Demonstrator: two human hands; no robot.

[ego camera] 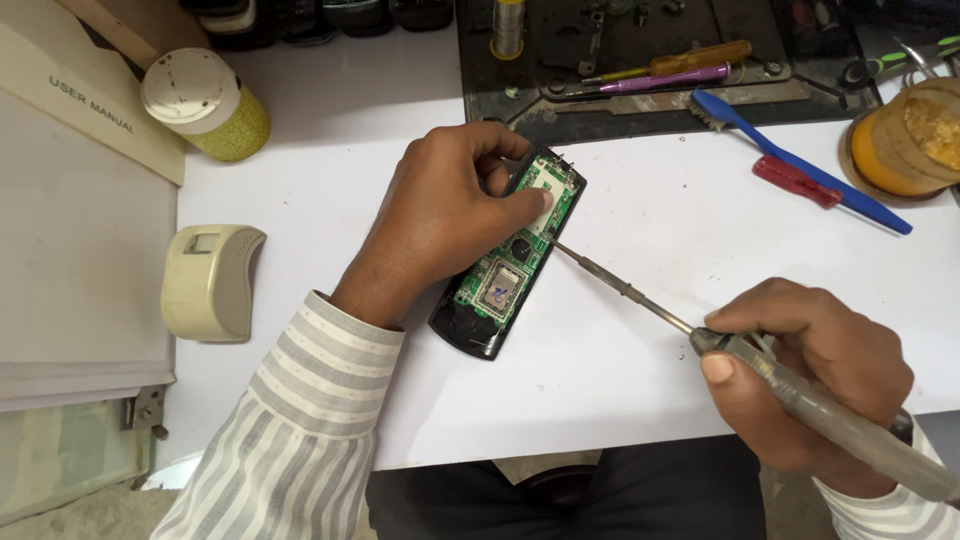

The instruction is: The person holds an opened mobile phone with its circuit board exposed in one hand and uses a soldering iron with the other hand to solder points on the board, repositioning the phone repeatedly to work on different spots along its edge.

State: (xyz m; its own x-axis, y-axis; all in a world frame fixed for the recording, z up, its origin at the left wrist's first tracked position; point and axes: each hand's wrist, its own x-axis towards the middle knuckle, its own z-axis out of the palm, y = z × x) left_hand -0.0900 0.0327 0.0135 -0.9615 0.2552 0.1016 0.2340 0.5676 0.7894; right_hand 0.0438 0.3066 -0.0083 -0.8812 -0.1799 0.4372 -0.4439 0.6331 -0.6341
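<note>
The phone (pixel 508 255), opened with its green board bare, lies slantwise on the white table (pixel 650 210); it looks light, stiff and fragile, best held by its black shell edges. The left hand (pixel 445 215) arches over it, wrist low, its grip pinching the upper end. The right hand (pixel 810 375) wraps a screwdriver (pixel 640 297) pen-fashion, tip meeting the phone's right edge.

Both hands low, left hand (pixel 450 215) curled, right hand (pixel 810 370) fisted
</note>
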